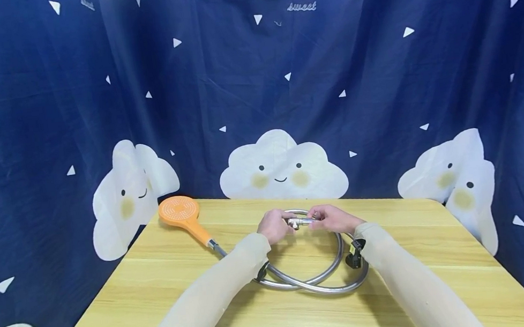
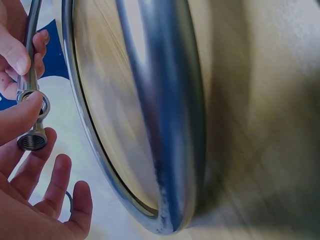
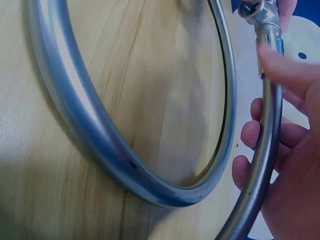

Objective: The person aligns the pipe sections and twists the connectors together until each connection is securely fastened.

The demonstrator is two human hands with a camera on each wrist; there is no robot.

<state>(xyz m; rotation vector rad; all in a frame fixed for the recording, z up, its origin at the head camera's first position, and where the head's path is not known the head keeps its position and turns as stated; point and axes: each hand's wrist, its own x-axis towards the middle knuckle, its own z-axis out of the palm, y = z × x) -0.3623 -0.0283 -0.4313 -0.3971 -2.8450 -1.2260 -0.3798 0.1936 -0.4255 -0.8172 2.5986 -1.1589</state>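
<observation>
Between the two hands is a chrome tee fitting (image 1: 294, 223) with a threaded open end, joined to the end of a grey metal shower hose (image 3: 270, 115). The left hand (image 1: 275, 226) pinches the fitting between thumb and index finger, its other fingers spread loosely in the left wrist view. My right hand (image 1: 335, 219) grips the hose end and its chrome nut (image 3: 270, 45), thumb on the nut and fingers curled round the hose. From there the hose loops across the table to an orange shower head (image 1: 180, 209), lying face up at the far left.
The loops of hose rest on the wooden table (image 1: 241, 322) below the forearms. Behind the table hangs a dark blue curtain (image 1: 252, 78) with white clouds and triangles. Black wrist devices (image 1: 354, 255) sit close above the hose.
</observation>
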